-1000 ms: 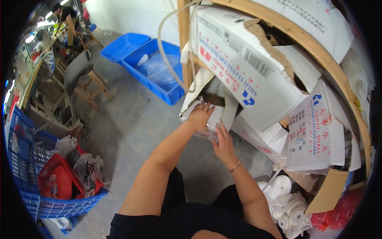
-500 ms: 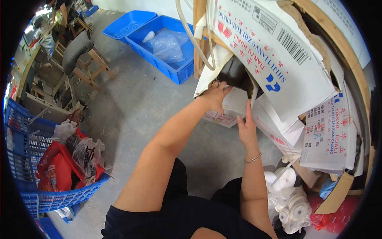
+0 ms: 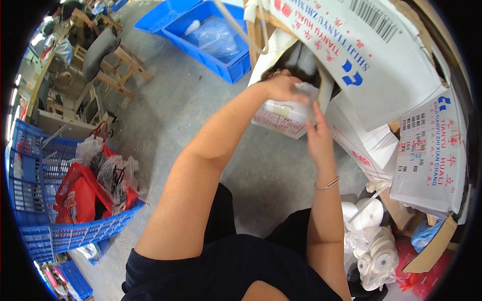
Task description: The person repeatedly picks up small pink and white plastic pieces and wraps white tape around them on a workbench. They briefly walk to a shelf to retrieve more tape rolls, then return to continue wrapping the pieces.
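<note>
A white cardboard box (image 3: 279, 120) with red print lies with its mouth toward me, dark glossy material (image 3: 303, 62) showing inside. At the mouth is my left hand (image 3: 283, 88), its thumb blurred and apart, its other fingers bent into the opening and partly hidden; whether they grip anything cannot be seen. Against the box's right edge, my right hand (image 3: 320, 134) points upward with its fingers stretched out and nothing held in it. A metal bracelet (image 3: 328, 183) circles that wrist.
Large white printed cartons (image 3: 346, 55) lean on the right by a wooden frame (image 3: 254, 45). Two blue tubs stand beyond, the nearer tub (image 3: 232, 72) holding clear plastic. On the left is a blue crate (image 3: 95, 236) of red bags; white spools (image 3: 374, 261) sit at lower right.
The whole view has shifted a little. My left hand has moved farther into the box mouth, its thumb now smeared by motion. My right hand stays by the box's right edge.
</note>
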`<state>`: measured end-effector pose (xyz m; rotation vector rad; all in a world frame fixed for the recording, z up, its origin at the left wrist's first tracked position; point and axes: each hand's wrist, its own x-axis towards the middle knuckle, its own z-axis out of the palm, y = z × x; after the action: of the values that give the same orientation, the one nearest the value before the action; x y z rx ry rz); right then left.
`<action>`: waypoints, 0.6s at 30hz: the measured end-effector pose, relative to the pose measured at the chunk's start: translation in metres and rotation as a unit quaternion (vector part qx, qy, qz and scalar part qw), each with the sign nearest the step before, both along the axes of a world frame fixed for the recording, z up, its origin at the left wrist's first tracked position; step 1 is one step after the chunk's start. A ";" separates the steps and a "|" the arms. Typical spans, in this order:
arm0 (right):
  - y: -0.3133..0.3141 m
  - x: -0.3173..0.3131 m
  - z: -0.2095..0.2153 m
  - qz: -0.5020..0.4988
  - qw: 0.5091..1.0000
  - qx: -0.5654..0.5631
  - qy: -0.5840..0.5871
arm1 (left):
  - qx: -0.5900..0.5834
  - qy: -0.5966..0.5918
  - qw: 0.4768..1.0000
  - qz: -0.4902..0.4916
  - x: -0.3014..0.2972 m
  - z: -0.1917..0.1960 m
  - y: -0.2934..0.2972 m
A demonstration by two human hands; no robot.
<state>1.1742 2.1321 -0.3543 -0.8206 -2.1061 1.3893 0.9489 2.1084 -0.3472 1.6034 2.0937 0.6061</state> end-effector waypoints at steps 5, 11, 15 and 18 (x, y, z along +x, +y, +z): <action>-0.010 -0.008 -0.033 0.007 0.963 0.271 0.010 | -0.032 0.069 0.983 0.168 -0.003 -0.016 0.085; -0.006 0.000 -0.044 0.055 0.914 0.393 -0.081 | 0.209 -0.043 0.951 0.225 -0.089 -0.088 0.181; -0.001 0.004 -0.043 0.086 0.929 0.351 -0.074 | 0.242 -0.114 0.938 0.222 -0.114 -0.093 0.199; 0.005 0.002 -0.046 0.101 0.924 0.359 -0.084 | 0.250 -0.167 0.933 0.196 -0.105 -0.096 0.193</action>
<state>1.1762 2.1371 -0.4000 -0.4307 -2.6204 0.5339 0.8443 2.3013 -0.4434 1.1832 2.1028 1.5372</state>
